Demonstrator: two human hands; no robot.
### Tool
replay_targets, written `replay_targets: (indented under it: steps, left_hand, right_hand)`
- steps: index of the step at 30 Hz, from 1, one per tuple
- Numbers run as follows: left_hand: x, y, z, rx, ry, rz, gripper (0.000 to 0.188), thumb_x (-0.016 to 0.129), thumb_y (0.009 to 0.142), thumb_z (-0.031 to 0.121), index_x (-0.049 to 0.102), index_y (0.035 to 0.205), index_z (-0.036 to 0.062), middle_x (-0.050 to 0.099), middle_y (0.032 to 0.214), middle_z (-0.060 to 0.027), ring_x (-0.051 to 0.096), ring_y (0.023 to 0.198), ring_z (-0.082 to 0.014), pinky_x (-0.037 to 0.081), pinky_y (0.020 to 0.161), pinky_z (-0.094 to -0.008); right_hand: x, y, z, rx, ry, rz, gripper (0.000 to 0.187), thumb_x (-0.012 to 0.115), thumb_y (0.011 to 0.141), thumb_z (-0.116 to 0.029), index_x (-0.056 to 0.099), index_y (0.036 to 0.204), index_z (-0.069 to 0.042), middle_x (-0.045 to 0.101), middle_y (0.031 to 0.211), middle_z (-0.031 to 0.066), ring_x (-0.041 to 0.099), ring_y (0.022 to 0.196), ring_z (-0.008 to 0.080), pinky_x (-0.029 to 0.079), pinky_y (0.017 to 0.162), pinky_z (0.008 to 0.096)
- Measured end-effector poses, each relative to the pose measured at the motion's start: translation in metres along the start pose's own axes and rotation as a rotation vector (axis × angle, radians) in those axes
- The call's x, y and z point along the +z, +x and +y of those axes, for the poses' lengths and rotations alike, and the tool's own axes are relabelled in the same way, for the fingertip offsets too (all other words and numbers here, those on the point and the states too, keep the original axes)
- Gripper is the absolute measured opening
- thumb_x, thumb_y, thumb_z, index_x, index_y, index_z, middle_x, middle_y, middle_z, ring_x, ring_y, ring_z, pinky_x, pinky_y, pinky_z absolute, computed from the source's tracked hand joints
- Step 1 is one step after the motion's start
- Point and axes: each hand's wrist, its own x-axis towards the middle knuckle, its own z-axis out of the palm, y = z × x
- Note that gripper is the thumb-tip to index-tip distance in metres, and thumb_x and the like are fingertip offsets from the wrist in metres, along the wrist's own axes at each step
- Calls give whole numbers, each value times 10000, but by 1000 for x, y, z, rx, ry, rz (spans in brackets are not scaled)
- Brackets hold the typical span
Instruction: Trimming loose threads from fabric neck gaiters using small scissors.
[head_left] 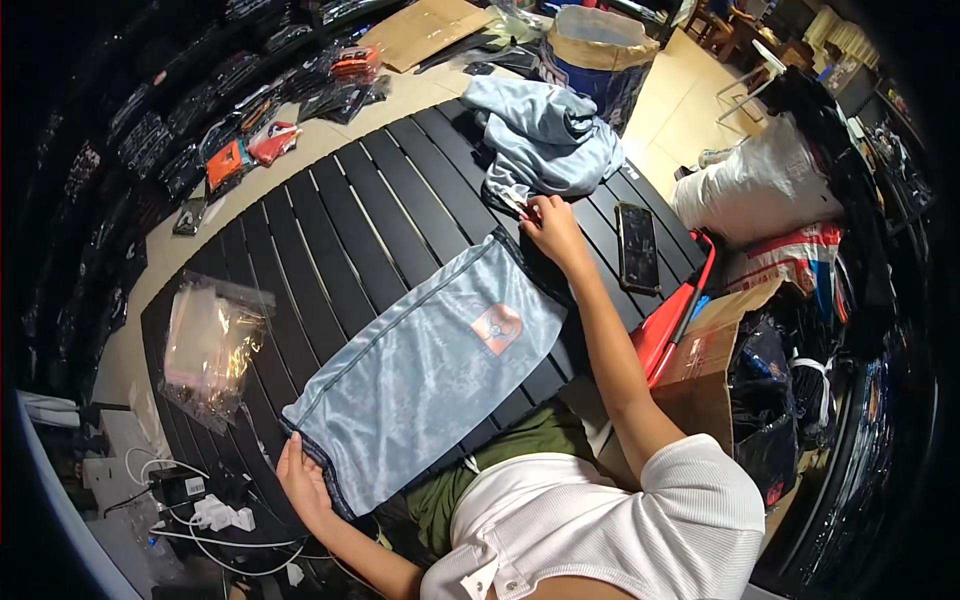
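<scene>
Flat on the black slatted table (300,240) lies a grey fabric piece (420,370), tube-like, with black bands at both ends and an orange printed patch. My left hand (303,478) grips its near-left end at the black band, some fingers hidden by the cloth. Past the far-right end, my right hand (555,232) is closed around a small red thing (527,211), mostly covered by the fingers; its kind is unclear. Just beyond that hand sits a crumpled heap of similar grey cloth (550,140).
A phone (638,248) rests right of my right forearm. Clear plastic bags (210,345) lie at the table's left, with white chargers and cables (222,515) nearer. A cardboard box (700,370) and red tool (665,335) stand at right; a large sack (600,55) stands behind.
</scene>
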Motion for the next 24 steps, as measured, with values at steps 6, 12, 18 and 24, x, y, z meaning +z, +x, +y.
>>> replay_targets:
  steps: [6, 12, 18, 24]
  left_hand:
    - [17, -8, 7, 7, -31, -94, 133, 582, 860, 147, 574, 890, 18, 608, 842, -35, 586, 753, -120, 459, 657, -233]
    - [18, -12, 9, 48, -31, -165, 129, 557, 872, 127, 557, 934, 14, 592, 856, -25, 570, 757, -117, 446, 684, -228]
    - [17, -15, 6, 79, -2, -175, 189, 551, 866, 58, 493, 1036, 0, 587, 897, -55, 561, 773, -112, 437, 689, -232]
    - [20, -10, -3, 127, -60, -204, 282, 523, 857, 4, 479, 1134, -15, 593, 975, -70, 580, 854, -127, 473, 751, -234]
  right_hand:
    - [2, -1, 2, -14, -49, -27, 253, 660, 725, -194, 596, 912, -37, 545, 907, 176, 518, 856, 352, 449, 757, 413]
    - [-22, -12, 14, 59, 10, -86, 271, 577, 786, -125, 473, 988, 23, 527, 905, 246, 531, 861, 414, 432, 764, 465]
    - [-32, -30, -54, -29, 325, 251, 274, 511, 822, -67, 425, 1055, 48, 509, 949, 241, 510, 891, 394, 419, 795, 429]
    - [3, -112, -148, -63, 768, -75, 231, 512, 812, -75, 417, 1014, -16, 444, 788, 103, 464, 682, 227, 406, 638, 332]
